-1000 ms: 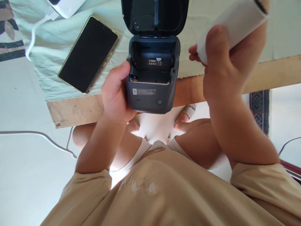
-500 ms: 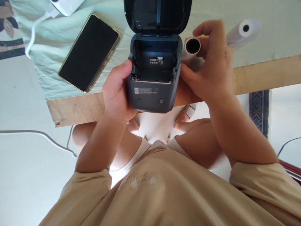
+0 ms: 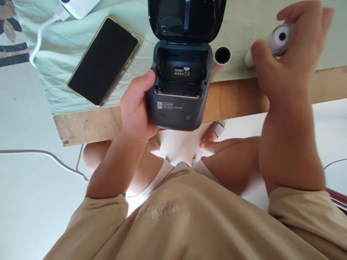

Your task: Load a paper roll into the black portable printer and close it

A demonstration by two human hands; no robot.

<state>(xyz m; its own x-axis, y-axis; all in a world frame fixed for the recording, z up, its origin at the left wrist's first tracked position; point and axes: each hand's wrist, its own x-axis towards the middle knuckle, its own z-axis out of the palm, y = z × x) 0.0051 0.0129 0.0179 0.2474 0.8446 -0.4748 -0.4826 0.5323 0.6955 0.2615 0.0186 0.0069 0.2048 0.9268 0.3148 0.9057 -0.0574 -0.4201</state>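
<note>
My left hand (image 3: 137, 103) grips the left side of a dark grey label printer (image 3: 179, 112), thumb along its edge. The printer's black lid (image 3: 187, 18) stands raised, and the compartment inside shows a small printed label and no roll. Over at the right, my right hand (image 3: 292, 54) is around a white paper roll (image 3: 281, 37) wrapped in clear film, thumb and fingers apart on either side of it. Whether the fingers touch the roll is unclear. Another white roll with a dark hollow core (image 3: 222, 56) stands upright close to the printer's right side.
A phone (image 3: 104, 61) in a clear case lies left of the printer on a pale green cloth (image 3: 146, 54). Behind it is a white device (image 3: 81, 7) with a white cable (image 3: 39, 39). The wooden table edge (image 3: 89, 126) runs in front, above my knees.
My right hand has left the hollow-core roll beside the printer and moved right to the film-wrapped roll. The printer, still in my left hand, has shifted slightly right.
</note>
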